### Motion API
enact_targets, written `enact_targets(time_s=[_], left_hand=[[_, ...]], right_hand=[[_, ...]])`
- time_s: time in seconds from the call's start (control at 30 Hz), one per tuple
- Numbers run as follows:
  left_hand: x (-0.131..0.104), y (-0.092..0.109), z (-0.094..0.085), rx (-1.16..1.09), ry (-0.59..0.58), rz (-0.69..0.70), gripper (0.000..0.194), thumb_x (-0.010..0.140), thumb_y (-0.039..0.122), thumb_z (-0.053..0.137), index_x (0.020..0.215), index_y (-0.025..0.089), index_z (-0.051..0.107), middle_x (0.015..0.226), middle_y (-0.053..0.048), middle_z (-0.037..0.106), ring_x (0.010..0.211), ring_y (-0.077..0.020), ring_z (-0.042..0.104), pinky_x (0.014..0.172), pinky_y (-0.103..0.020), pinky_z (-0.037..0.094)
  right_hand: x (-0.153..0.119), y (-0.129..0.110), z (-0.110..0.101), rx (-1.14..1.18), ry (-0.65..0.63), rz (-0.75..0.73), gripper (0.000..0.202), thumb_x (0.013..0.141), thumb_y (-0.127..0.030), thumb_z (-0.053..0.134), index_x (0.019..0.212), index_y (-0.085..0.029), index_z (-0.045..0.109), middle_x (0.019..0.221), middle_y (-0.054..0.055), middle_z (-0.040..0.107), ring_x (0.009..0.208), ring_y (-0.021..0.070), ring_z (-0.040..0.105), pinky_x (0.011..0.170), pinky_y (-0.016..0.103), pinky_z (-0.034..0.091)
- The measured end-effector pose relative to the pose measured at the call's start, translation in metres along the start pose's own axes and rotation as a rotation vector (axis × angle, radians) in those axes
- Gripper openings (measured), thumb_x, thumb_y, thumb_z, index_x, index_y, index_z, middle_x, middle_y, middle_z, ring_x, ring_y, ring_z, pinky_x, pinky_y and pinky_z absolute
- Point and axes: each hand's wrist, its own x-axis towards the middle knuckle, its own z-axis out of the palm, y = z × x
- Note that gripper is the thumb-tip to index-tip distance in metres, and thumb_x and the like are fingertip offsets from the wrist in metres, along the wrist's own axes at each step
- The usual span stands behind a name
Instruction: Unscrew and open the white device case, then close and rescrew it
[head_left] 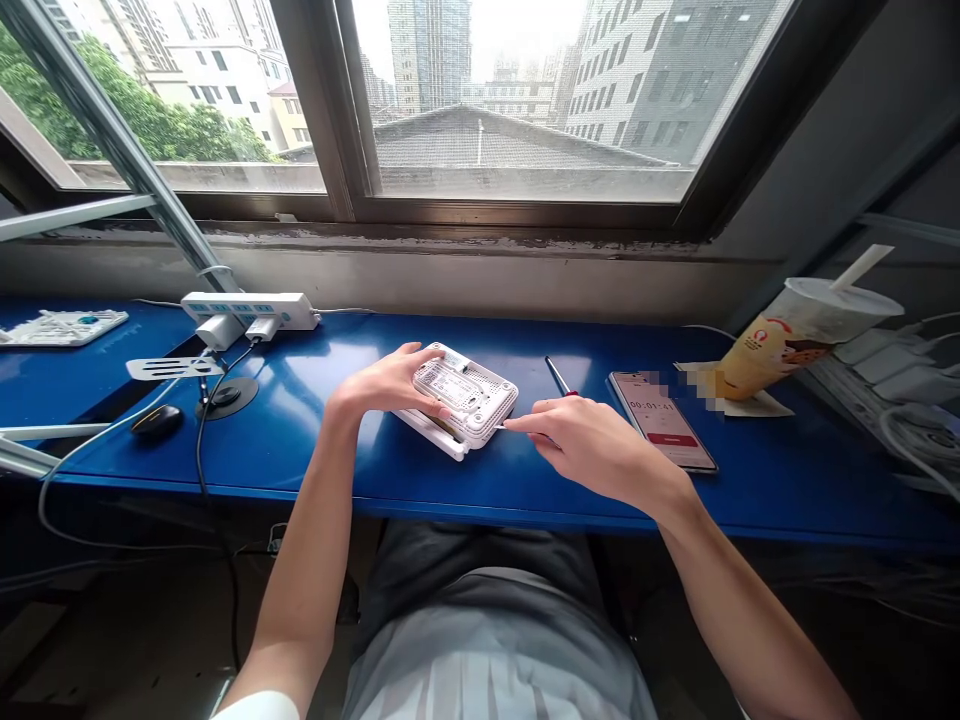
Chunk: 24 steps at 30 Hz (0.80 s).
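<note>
A white router (487, 393) lies on the blue desk, its vented underside with a label facing up. One of its antennas (431, 436) lies folded along the near side. My left hand (394, 385) grips the router from the left, fingers over the far edge and thumb across the underside. My right hand (592, 440) is closed, its index finger stretched toward the router's right corner. A thin, pale tool tip (501, 427) sticks out from its fingers and meets the router's edge; the rest of that tool is hidden. Behind the hand shows a dark screwdriver-like rod (556, 375) with a red part.
To the right, a phone (664, 420) shows a running timer, and a drink cup (787, 335) with a straw stands farther out. At left are a power strip (255, 308) with chargers, a black mouse (157, 421) and cables. The window (525, 110) rises behind the blue desk (300, 460).
</note>
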Motion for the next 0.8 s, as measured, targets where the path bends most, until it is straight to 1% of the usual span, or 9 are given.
enact_targets(time_s=[0.13, 0.23, 0.3, 0.37, 0.47, 0.53, 0.6, 0.7, 0.8], left_hand=[[-0.001, 0.0, 0.001, -0.001, -0.001, -0.02, 0.125, 0.058, 0.085, 0.082, 0.165, 0.033, 0.042, 0.172, -0.01, 0.035, 0.146, -0.0411, 0.051, 0.113, -0.04, 0.051], [0.001, -0.004, 0.0, 0.002, -0.018, -0.029, 0.126, 0.058, 0.085, 0.082, 0.165, 0.033, 0.042, 0.167, -0.011, 0.041, 0.143, -0.0411, 0.054, 0.114, -0.041, 0.051], [0.001, -0.007, -0.001, 0.007, -0.021, -0.037, 0.126, 0.058, 0.086, 0.081, 0.165, 0.032, 0.042, 0.166, -0.012, 0.044, 0.143, -0.0412, 0.054, 0.116, -0.042, 0.049], [0.002, -0.009, -0.001, 0.012, -0.017, -0.038, 0.127, 0.058, 0.086, 0.081, 0.165, 0.032, 0.041, 0.169, -0.012, 0.04, 0.148, -0.042, 0.05, 0.118, -0.043, 0.047], [0.002, -0.011, 0.001, 0.014, -0.02, -0.017, 0.129, 0.06, 0.087, 0.08, 0.168, 0.03, 0.037, 0.177, -0.012, 0.029, 0.159, -0.0422, 0.036, 0.124, -0.044, 0.041], [0.003, -0.012, 0.003, 0.017, -0.024, 0.007, 0.13, 0.062, 0.087, 0.079, 0.168, 0.027, 0.036, 0.18, -0.012, 0.024, 0.164, -0.0399, 0.026, 0.128, -0.044, 0.036], [0.004, -0.014, 0.006, 0.023, -0.018, 0.027, 0.129, 0.063, 0.087, 0.079, 0.169, 0.027, 0.034, 0.18, -0.012, 0.022, 0.167, -0.0366, 0.019, 0.13, -0.044, 0.031], [0.005, -0.017, 0.01, 0.02, -0.012, 0.037, 0.128, 0.064, 0.085, 0.079, 0.17, 0.029, 0.033, 0.181, -0.011, 0.021, 0.167, -0.0353, 0.019, 0.131, -0.044, 0.029], [0.005, -0.019, 0.01, -0.001, -0.021, 0.037, 0.13, 0.062, 0.083, 0.082, 0.17, 0.031, 0.033, 0.181, -0.009, 0.018, 0.165, -0.0379, 0.024, 0.129, -0.043, 0.033]], right_hand=[[0.003, 0.006, 0.001, 0.044, -0.007, -0.008, 0.045, 0.101, -0.009, 0.056, 0.134, -0.03, 0.078, 0.108, 0.003, 0.08, 0.086, 0.0174, 0.073, 0.06, 0.025, 0.041], [0.004, 0.006, 0.001, 0.025, -0.011, 0.003, 0.045, 0.101, -0.01, 0.055, 0.132, -0.031, 0.079, 0.106, 0.003, 0.08, 0.085, 0.0179, 0.073, 0.059, 0.025, 0.039], [0.003, 0.005, 0.001, -0.016, -0.009, 0.018, 0.046, 0.1, -0.009, 0.055, 0.131, -0.032, 0.08, 0.104, 0.003, 0.08, 0.083, 0.0181, 0.072, 0.057, 0.026, 0.037], [0.001, 0.003, 0.001, -0.044, -0.007, 0.024, 0.047, 0.1, -0.009, 0.054, 0.13, -0.033, 0.08, 0.102, 0.003, 0.079, 0.08, 0.0178, 0.071, 0.055, 0.026, 0.035], [-0.001, 0.003, 0.002, -0.038, -0.009, 0.032, 0.049, 0.1, -0.008, 0.052, 0.132, -0.033, 0.079, 0.102, 0.004, 0.079, 0.076, 0.0173, 0.07, 0.054, 0.026, 0.035], [-0.003, 0.004, 0.004, -0.024, -0.011, 0.046, 0.049, 0.101, -0.008, 0.051, 0.133, -0.032, 0.079, 0.103, 0.004, 0.079, 0.076, 0.0173, 0.07, 0.054, 0.026, 0.036], [-0.004, 0.005, 0.006, -0.012, -0.008, 0.051, 0.048, 0.102, -0.009, 0.051, 0.135, -0.03, 0.078, 0.102, 0.005, 0.078, 0.076, 0.0171, 0.071, 0.056, 0.026, 0.039], [-0.006, 0.005, 0.009, -0.007, 0.007, 0.039, 0.047, 0.103, -0.009, 0.05, 0.135, -0.031, 0.077, 0.099, 0.005, 0.077, 0.076, 0.0165, 0.07, 0.057, 0.025, 0.04], [-0.007, 0.005, 0.012, -0.041, 0.023, 0.033, 0.046, 0.105, -0.008, 0.049, 0.135, -0.03, 0.076, 0.096, 0.004, 0.075, 0.074, 0.0162, 0.07, 0.056, 0.025, 0.038]])
